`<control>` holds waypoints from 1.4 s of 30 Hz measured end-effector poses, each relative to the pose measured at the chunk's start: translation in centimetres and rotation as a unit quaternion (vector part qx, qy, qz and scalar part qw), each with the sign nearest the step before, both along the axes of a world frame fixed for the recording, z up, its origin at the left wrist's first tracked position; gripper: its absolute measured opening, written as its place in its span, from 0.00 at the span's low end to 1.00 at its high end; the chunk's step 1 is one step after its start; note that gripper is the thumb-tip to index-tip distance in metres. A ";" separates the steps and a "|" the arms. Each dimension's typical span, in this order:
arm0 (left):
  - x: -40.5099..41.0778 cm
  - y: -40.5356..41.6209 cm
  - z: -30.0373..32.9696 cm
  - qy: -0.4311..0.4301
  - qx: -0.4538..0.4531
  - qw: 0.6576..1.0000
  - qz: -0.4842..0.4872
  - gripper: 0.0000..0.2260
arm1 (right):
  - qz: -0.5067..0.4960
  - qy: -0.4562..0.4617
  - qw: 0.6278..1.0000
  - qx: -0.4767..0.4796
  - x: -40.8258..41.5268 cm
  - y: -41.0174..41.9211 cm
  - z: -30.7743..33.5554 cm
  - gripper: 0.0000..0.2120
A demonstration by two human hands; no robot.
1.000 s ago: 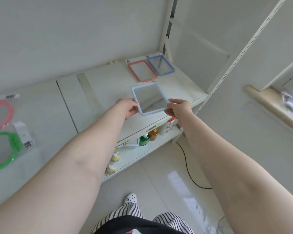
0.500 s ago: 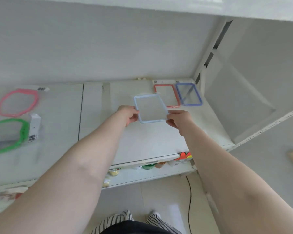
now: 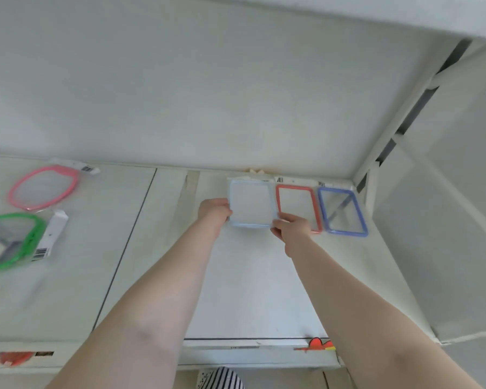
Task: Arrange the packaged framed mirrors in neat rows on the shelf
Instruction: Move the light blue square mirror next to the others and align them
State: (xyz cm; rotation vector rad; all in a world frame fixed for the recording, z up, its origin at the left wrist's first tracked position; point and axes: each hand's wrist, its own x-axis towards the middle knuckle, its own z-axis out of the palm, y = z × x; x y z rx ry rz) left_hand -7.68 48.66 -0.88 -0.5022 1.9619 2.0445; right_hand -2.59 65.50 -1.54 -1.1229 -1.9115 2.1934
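A light blue framed mirror (image 3: pixel 250 204) lies at the back of the white shelf (image 3: pixel 253 290), just left of a red framed mirror (image 3: pixel 296 206) and a dark blue framed mirror (image 3: pixel 343 211). All three form a row along the back wall. My left hand (image 3: pixel 214 213) grips the light blue mirror's left edge. My right hand (image 3: pixel 291 228) holds its lower right corner and overlaps the red frame's lower left corner.
On the left shelf panel lie a pink oval mirror (image 3: pixel 43 187) and a green oval mirror (image 3: pixel 10 242), both in clear packaging with barcode tags. A side panel (image 3: pixel 432 234) closes the shelf on the right. Another shelf board (image 3: pixel 376 15) hangs overhead.
Both hands have carried the light blue mirror from mid-shelf back to the rear wall, setting it beside the red one. The camera view has tilted up toward the shelf.
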 end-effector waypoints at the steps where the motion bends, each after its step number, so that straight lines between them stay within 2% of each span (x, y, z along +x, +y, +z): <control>1: -0.4 0.2 -0.3 0.009 -0.009 1.000 -0.007 0.13 | -0.002 -0.002 1.000 0.002 -0.6 0.1 -0.3 0.18; 3: -1.0 0.5 -0.8 0.023 -0.026 0.999 -0.022 0.09 | -0.006 0.003 1.000 0.000 -1.6 0.3 -0.7 0.17; 7: -1.2 1.2 -2.3 0.053 -0.075 0.993 -0.078 0.27 | 0.022 -0.001 0.999 0.044 -2.3 0.5 -1.4 0.16; 9: -0.9 1.6 -3.5 0.051 -0.119 0.985 -0.110 0.34 | 0.062 -0.018 0.992 0.111 -2.4 0.6 -1.9 0.17; 11: -0.6 1.8 -4.4 0.051 -0.169 0.974 -0.142 0.36 | 0.111 -0.037 0.971 0.211 -2.4 0.8 -2.3 0.16; 13: -0.1 2.1 -5.1 0.080 -0.289 0.936 -0.186 0.37 | 0.157 -0.060 0.930 0.328 -2.3 1.4 -2.7 0.16; 15: 0.3 2.6 -5.9 0.119 -0.378 0.895 -0.204 0.41 | 0.160 -0.070 0.898 0.404 -2.2 2.1 -2.8 0.15; 18: 0.2 3.5 -7.1 0.139 -0.406 0.880 -0.203 0.47 | 0.124 -0.069 0.875 0.462 -2.0 3.3 -3.2 0.16; 21: 0.1 4.3 -7.7 0.146 -0.413 0.878 -0.193 0.48 | 0.139 -0.092 0.833 0.527 -1.8 4.4 -4.0 0.21; 29: -0.7 5.2 -8.6 0.168 -0.450 0.862 -0.159 0.46 | 0.174 -0.092 0.826 0.528 -1.3 5.1 -5.2 0.19; 39: -1.6 5.6 -8.1 0.140 -0.454 0.859 -0.190 0.46 | 0.171 -0.098 0.826 0.528 -1.7 5.4 -5.2 0.17; 42: -1.6 5.5 -8.0 0.143 -0.451 0.859 -0.196 0.46 | 0.169 -0.097 0.827 0.528 -1.9 5.3 -5.1 0.19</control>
